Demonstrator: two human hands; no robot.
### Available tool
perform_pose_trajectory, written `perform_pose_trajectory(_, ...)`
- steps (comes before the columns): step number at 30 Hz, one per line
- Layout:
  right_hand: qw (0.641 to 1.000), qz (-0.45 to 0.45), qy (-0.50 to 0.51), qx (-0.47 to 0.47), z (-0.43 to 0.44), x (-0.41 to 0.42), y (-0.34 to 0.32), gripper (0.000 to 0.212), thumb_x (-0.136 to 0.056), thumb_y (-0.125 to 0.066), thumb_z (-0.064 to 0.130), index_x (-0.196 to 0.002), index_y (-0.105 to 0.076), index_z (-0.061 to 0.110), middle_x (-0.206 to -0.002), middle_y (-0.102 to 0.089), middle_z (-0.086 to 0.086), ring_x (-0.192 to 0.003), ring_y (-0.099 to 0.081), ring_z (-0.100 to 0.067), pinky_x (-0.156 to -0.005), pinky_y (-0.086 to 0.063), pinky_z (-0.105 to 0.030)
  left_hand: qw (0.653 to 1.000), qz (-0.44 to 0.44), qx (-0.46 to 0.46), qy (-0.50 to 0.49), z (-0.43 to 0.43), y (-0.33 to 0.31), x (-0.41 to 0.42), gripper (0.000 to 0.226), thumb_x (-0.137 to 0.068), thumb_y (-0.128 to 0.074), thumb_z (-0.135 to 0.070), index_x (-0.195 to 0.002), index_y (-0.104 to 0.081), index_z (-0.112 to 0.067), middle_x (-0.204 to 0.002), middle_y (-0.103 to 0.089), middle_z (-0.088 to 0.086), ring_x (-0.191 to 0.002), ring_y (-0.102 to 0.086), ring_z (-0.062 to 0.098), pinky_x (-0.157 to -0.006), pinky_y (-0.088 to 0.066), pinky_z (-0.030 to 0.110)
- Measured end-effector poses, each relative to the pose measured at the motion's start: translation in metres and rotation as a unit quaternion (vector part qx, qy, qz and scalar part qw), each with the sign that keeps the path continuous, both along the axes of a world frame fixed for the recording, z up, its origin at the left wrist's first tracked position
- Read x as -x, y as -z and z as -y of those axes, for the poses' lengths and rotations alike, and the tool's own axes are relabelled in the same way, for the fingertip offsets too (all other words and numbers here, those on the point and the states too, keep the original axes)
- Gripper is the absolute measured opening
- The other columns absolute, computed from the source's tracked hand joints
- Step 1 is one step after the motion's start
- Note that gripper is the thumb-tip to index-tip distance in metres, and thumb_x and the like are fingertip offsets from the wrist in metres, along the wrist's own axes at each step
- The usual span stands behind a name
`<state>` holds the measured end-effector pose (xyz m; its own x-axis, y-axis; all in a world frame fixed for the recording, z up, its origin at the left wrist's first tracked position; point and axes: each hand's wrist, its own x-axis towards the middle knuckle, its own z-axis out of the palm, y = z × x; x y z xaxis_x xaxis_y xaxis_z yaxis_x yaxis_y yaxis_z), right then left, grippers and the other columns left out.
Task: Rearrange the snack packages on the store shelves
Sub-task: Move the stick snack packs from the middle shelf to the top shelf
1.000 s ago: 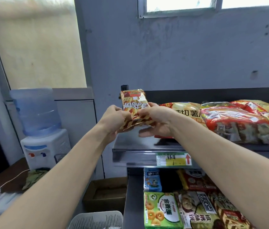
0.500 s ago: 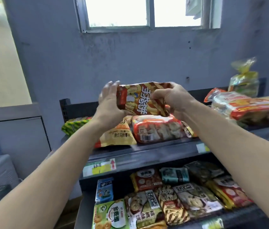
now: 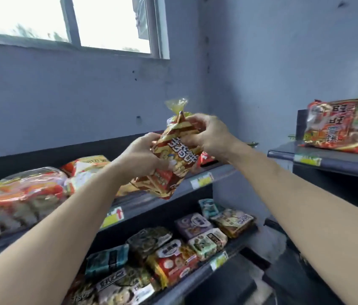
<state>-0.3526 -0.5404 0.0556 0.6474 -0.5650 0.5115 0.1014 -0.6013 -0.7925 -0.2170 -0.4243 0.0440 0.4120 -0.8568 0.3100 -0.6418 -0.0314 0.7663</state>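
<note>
Grey wall (image 3: 63, 95) with a window (image 3: 107, 20) is filling the back. Top shelf (image 3: 222, 170) is running across the middle, lower shelf (image 3: 195, 280) is sitting under it, side shelf (image 3: 338, 164) is standing at right, apart from both. Big clear pack (image 3: 19, 199) is lying flat on the top shelf at far left, blurred, with more packs just beside it. Red pack (image 3: 345, 126) is lying on the side shelf. Small packs (image 3: 195, 225) are crowding the lower shelf in rows.

Both arms are reaching forward. Left hand (image 3: 140, 158) is gripping the snack bag (image 3: 173, 159) at its left edge, fingers curled round it. Right hand (image 3: 208, 135) is clamping the bag's upper right end, fingers wrapped over the top. Bag is hanging tilted between the two hands, in the air above the front of the top shelf, near its right end, not touching it. Yellow bag (image 3: 175, 105) is poking up just behind the held one. Price tag (image 3: 114, 216) is sticking on the top shelf's front edge.
</note>
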Motion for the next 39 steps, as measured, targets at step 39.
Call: perform_pose_trajectory(39, 0.996, -0.065, -0.007, -0.065, 0.496, -0.094, -0.008, 0.027, -0.095, -0.053, 0.009, -0.121, -0.06, 0.01, -0.111, -0.064, -0.005, -0.097, -0.063, -0.021, -0.074, -0.057, -0.028, 0.983, -0.13, 0.048, -0.122, 0.491, -0.027, -0.058, 0.014, -0.095, -0.05, -0.005, -0.092, -0.058, -0.017, -0.109, -0.067, 0.004, -0.101, -0.065, 0.022, -0.087, -0.055, 0.039)
